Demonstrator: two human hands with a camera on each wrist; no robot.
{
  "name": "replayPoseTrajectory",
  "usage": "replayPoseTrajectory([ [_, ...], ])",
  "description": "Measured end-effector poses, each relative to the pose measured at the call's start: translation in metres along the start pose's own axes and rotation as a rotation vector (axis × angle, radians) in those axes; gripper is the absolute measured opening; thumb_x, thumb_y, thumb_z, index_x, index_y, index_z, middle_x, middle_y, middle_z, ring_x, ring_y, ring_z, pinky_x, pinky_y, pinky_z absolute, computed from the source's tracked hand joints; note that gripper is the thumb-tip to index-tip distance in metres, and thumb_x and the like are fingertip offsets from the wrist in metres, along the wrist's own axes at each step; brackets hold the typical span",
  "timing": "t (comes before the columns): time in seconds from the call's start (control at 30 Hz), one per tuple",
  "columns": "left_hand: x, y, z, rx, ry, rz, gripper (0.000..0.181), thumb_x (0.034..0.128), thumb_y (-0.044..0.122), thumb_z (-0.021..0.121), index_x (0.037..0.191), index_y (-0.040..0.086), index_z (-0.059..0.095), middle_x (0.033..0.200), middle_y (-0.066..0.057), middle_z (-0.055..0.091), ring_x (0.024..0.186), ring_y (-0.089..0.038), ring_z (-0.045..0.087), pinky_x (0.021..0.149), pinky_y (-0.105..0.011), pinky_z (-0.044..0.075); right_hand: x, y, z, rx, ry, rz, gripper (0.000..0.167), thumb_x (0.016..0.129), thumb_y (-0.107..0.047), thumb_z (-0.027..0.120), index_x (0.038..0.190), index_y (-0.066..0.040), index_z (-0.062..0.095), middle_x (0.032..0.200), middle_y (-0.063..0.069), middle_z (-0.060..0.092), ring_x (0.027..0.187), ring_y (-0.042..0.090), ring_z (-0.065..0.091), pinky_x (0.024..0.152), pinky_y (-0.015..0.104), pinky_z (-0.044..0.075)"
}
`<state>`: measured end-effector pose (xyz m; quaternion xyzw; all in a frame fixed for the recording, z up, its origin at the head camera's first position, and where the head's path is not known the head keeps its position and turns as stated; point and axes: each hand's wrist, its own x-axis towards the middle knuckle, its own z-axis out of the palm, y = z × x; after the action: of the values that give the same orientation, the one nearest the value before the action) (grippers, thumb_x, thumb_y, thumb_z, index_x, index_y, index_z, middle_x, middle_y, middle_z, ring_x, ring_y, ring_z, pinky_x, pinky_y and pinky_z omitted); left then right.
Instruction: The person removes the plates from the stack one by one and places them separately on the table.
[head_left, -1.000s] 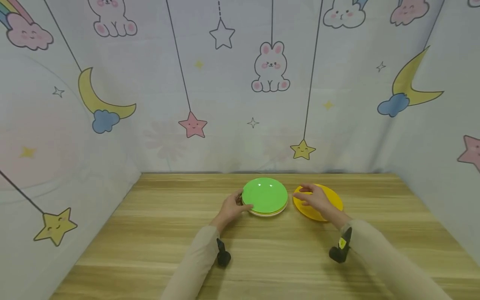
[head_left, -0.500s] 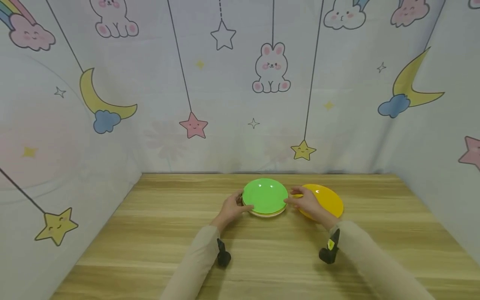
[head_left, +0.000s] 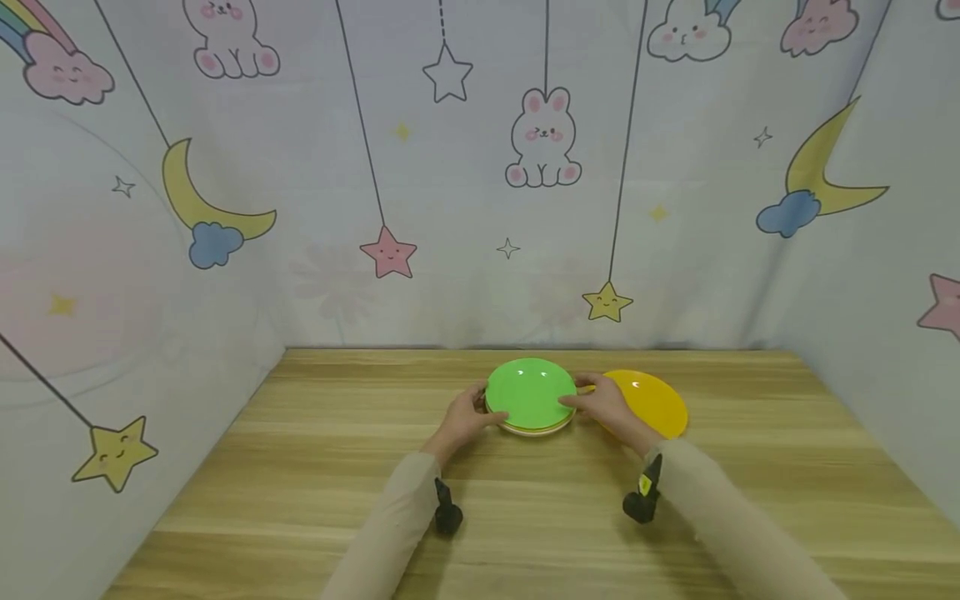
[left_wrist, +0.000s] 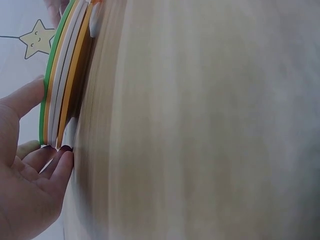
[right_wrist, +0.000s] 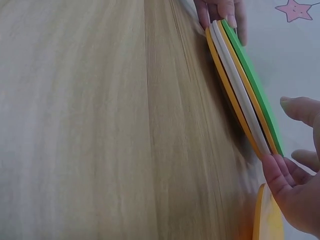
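A green plate [head_left: 531, 392] tops a stack of several plates on the table. In the left wrist view, white plates [left_wrist: 62, 70] and orange-yellow plates show as edges below it. My left hand [head_left: 461, 421] holds the stack at its left, thumb on the green rim and fingers at the lower edge. My right hand [head_left: 609, 410] is at the stack's right side. In the right wrist view its fingertips touch the stack's edge, while the thumb [right_wrist: 300, 109] stands apart from the green plate. A separate orange-yellow plate [head_left: 658, 402] lies to the right, partly behind my right hand.
The wooden table [head_left: 360, 517] ends at the back against a white cloth wall [head_left: 465, 208] printed with stars, moons and bunnies. Similar cloth stands at the left and right sides. A small black device [head_left: 447, 512] is strapped at each wrist.
My right hand has moved left from above the separate orange-yellow plate to the right edge of the stack. My left hand has stayed at the stack's left side.
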<state>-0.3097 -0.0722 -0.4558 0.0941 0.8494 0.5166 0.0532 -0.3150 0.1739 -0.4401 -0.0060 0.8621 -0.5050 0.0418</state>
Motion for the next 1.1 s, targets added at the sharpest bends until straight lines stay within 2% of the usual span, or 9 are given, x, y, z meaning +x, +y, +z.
replayPoseTrajectory([
  [0.1,0.0008,-0.0003,-0.0002,-0.002,0.004,-0.004,0.074,0.0783,0.022,0.072,0.136,-0.003,0.033,0.136,-0.021,0.041,0.12,-0.033,0.044,0.1,-0.04,0.039,0.0033,0.0,0.0021,-0.022,0.018,-0.009,0.067,0.078,-0.02,0.072,0.131,0.006,0.041,0.126,0.023,0.047,0.096,0.028,0.058,0.064,0.028,0.055],
  [0.3,0.0021,-0.002,0.0007,-0.006,0.003,0.008,0.074,0.0775,0.021,0.072,0.135,-0.004,0.034,0.136,-0.022,0.04,0.12,-0.034,0.044,0.1,-0.04,0.039,0.0053,-0.0011,0.0058,-0.067,0.046,-0.002,0.061,0.075,-0.016,0.074,0.126,0.005,0.047,0.116,0.021,0.055,0.078,0.022,0.058,0.057,0.026,0.052],
  [0.6,0.0018,-0.0005,0.0027,0.003,0.01,0.0,0.074,0.0775,0.021,0.072,0.136,-0.004,0.034,0.136,-0.022,0.041,0.12,-0.033,0.045,0.1,-0.04,0.039,0.0065,0.0001,0.0056,-0.086,0.027,-0.037,0.063,0.073,-0.01,0.074,0.127,0.008,0.045,0.115,0.023,0.055,0.083,0.024,0.058,0.056,0.024,0.051],
  [0.8,0.0016,0.0013,0.0022,0.031,0.009,-0.011,0.075,0.0774,0.022,0.072,0.136,-0.004,0.033,0.136,-0.022,0.04,0.12,-0.034,0.044,0.1,-0.04,0.039,0.0077,0.0013,0.0033,-0.058,0.001,-0.029,0.063,0.075,-0.009,0.073,0.128,0.008,0.044,0.114,0.023,0.054,0.076,0.02,0.057,0.055,0.024,0.05],
  [0.87,0.0015,0.0012,0.0014,0.034,0.006,-0.009,0.076,0.0773,0.023,0.072,0.136,-0.004,0.033,0.137,-0.022,0.039,0.12,-0.034,0.044,0.1,-0.04,0.038,0.0084,0.0022,0.0029,-0.042,-0.013,-0.02,0.063,0.076,-0.009,0.072,0.129,0.008,0.042,0.116,0.022,0.052,0.078,0.02,0.057,0.057,0.024,0.05],
  [1.1,0.0014,-0.0009,-0.0005,0.017,-0.016,0.004,0.077,0.078,0.025,0.072,0.137,-0.004,0.032,0.139,-0.022,0.036,0.122,-0.034,0.042,0.1,-0.041,0.038,0.008,0.0036,0.001,0.027,-0.049,0.005,0.063,0.079,-0.007,0.068,0.133,0.007,0.037,0.124,0.022,0.046,0.1,0.028,0.053,0.072,0.027,0.052],
])
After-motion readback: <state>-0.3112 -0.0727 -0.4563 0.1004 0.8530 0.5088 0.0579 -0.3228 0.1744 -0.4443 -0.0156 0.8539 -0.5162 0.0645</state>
